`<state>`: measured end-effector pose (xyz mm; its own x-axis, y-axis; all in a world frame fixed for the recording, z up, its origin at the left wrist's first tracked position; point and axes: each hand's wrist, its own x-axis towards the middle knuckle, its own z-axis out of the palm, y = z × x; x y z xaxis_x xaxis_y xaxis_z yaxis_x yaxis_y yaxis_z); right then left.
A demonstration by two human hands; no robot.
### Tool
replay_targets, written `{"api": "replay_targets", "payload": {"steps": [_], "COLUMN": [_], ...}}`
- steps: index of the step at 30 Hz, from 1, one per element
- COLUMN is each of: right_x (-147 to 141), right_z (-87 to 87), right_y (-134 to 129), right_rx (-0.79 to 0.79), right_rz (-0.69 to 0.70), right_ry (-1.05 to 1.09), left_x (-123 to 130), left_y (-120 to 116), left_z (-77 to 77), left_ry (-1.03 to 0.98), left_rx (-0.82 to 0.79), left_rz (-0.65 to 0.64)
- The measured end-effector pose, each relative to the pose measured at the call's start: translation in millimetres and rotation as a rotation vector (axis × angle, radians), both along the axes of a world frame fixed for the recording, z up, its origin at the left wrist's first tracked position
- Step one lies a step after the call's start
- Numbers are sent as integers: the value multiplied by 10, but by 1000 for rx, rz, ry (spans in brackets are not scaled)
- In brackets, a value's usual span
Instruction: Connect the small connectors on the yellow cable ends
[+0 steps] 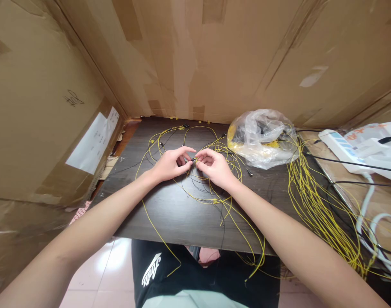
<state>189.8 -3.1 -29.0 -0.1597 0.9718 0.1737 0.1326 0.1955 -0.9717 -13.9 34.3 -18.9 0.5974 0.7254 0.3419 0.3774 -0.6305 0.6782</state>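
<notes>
My left hand (174,163) and my right hand (214,167) meet over the middle of the dark wooden tabletop (163,218). Between their fingertips is a small black connector (193,159) on a thin cable. My left thumb and fingers close around its left side. On the other side my right hand pinches the yellow cable end, partly hidden by the fingers. Loops of thin yellow cable (238,169) lie around and under both hands, mixed with thin black wires. Other black connector ends (249,173) rest on the tabletop.
A clear plastic bag (262,139) with yellow and black contents sits at the back right. A thick bundle of yellow cables (311,205) hangs beside it. Further right are a white power strip (339,149) and its cord. Cardboard walls (182,60) enclose the back and left.
</notes>
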Motion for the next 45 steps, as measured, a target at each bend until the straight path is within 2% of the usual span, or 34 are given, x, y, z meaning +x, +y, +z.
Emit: {"api": "replay_targets", "payload": {"steps": [9, 25, 33, 39, 45], "right_x": [2, 13, 1, -7, -44], "right_z": [-9, -4, -13, -18, -26], "right_y": [4, 20, -3, -13, -35], "right_rx": [-38, -62, -4, 39, 151], "right_rz": [17, 30, -12, -9, -40], "right_ry": [50, 101, 67, 45, -19], "left_x": [14, 2, -9, -17, -2], "left_y": [-7, -17, 0, 7, 3], "left_z": [21, 24, 14, -4, -6], "left_ry": [-10, -13, 6, -6, -24], "left_rx": [43, 26, 95, 91, 57], "left_rz": [3, -23, -17, -5, -5]}}
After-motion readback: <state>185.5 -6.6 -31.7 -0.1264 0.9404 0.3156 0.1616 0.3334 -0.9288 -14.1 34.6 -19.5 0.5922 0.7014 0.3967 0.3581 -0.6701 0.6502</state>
